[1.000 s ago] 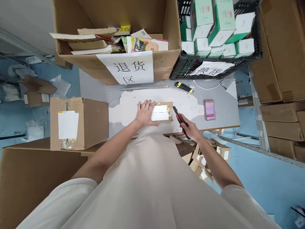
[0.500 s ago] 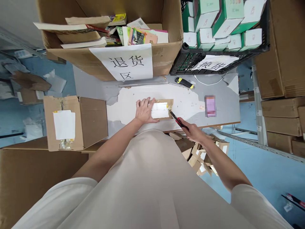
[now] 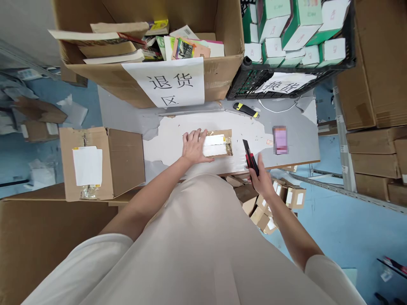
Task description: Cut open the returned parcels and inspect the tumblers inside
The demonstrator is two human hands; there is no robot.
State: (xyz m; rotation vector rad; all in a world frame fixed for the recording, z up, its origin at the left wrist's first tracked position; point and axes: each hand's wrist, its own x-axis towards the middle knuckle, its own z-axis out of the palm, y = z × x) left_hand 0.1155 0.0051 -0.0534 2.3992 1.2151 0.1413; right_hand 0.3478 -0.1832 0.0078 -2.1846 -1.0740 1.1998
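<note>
A small cardboard box (image 3: 228, 148) with a white label and clear tape lies on the table in front of me. My left hand (image 3: 193, 147) rests spread over its left end, pressing on it with no grip around it. To the right of the box, my right hand (image 3: 261, 177) holds a red and black utility knife (image 3: 251, 159). Its dark blade is out, points up and slightly left, and stands apart from the box. The knife lies between thumb and fingers.
A yellow and black cutter (image 3: 246, 110) and a blurred pink item (image 3: 280, 140) lie on the table (image 3: 297, 146). Behind stand a big carton (image 3: 219, 78) of books and a black crate (image 3: 237, 84) of green-white boxes. A taped carton (image 3: 125, 163) is at left.
My right hand has drawn the knife away from the box's right end, and the blade has swung from pointing left to pointing upward. My left hand stays on the box.
</note>
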